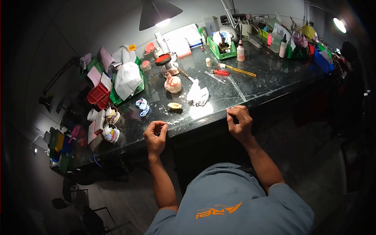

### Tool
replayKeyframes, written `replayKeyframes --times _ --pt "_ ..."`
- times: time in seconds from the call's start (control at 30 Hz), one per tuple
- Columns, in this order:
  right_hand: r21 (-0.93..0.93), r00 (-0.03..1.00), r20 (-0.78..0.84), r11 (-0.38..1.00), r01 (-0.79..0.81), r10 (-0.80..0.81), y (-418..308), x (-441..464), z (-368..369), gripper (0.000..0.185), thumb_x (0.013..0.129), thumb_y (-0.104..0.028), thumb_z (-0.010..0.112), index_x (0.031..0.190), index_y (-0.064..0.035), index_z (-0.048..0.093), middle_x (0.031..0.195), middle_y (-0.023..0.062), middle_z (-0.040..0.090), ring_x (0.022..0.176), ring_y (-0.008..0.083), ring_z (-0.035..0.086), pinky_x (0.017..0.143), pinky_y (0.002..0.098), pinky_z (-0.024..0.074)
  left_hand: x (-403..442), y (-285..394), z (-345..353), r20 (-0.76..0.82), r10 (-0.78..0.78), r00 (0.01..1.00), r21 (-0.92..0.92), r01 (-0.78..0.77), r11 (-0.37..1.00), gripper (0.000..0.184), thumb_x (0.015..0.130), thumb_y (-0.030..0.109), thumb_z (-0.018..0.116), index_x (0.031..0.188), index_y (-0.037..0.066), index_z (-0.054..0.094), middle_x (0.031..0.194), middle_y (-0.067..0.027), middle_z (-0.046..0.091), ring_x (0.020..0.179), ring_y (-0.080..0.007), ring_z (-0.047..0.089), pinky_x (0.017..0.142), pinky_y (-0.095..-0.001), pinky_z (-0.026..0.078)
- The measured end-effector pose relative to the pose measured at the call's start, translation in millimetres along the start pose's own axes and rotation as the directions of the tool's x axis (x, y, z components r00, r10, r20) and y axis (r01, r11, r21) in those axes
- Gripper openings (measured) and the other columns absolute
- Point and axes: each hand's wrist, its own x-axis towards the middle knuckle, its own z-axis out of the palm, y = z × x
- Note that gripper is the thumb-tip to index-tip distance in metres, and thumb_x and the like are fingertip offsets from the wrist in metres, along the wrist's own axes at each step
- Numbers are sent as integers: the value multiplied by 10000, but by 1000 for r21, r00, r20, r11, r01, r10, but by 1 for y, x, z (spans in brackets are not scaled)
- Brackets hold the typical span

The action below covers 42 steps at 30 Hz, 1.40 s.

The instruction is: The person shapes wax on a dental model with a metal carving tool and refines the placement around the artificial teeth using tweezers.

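Observation:
My left hand (156,138) is at the bench's front edge, fingers curled and thumb pressed towards them; anything between the tips is too small to make out. Further right, my right hand (240,123) is closed in a similar pinch at the edge, its contents also unclear. Between and beyond them, a small yellow piece (174,105) lies on the dark bench (156,124), with a crumpled white tissue (197,95) to its right. A blue and white figurine (143,107) stands beyond my left hand.
Behind are a jar with a red top (163,59), a red tool (220,72), a yellow-handled brush (241,71), a dropper bottle (240,51) and a green bin (222,49). Figurines (111,134) and a white bag (127,80) are at left. A lamp (159,15) hangs above.

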Motion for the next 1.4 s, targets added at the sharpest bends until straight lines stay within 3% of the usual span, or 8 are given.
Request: replayKeyframes --times 0.47,0.57,1.4 --pt "-2 1000 -7 1000 13 -13 -1 2 -1 169 831 29 718 978 -53 713 927 77 743 936 294 706 882 402 543 0 -1 0 -1 1 1000 4 -1 1000 34 976 17 711 1009 12 703 879 42 676 789 -13 596 716 -190 465" --pt "-6 1000 -5 1000 13 -13 -3 3 -2 167 833 26 718 979 -55 712 929 74 744 938 295 706 878 401 542 0 1 0 -26 -14 1000 9 14 1000 64 931 40 749 976 1 727 879 -35 744 790 -86 692 751 -256 552" --pt "2 1000 8 1000 14 -14 0 0 -1 180 840 15 707 1009 -44 720 937 85 742 953 298 697 888 400 545 1 -4 2 -36 17 999 44 -15 999 63 920 39 749 964 -2 732 874 -49 746 787 -108 712 752 -267 568"
